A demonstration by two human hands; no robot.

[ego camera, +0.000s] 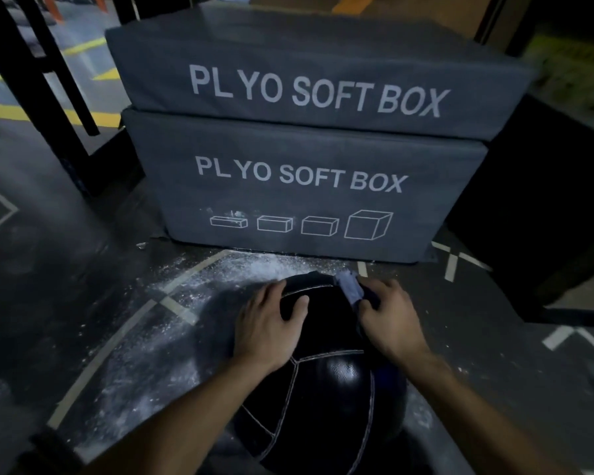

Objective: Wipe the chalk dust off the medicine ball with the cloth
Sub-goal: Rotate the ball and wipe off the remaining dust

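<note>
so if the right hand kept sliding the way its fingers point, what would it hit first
Probably the chalk-dusted floor just past the medicine ball, then the lower plyo box. The right hand pinches the cloth, pointing up-left; depth is unclear.

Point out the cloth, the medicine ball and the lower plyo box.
cloth (350,289), head view: the pale bunched part past the right hand's fingers.
medicine ball (330,382), head view: the glossy black panel below the seam.
lower plyo box (302,200), head view: its grey front face, under the lettering.

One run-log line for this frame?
left hand: flat on medicine ball | right hand: presses cloth on ball's far top | chalk dust: on floor
</note>
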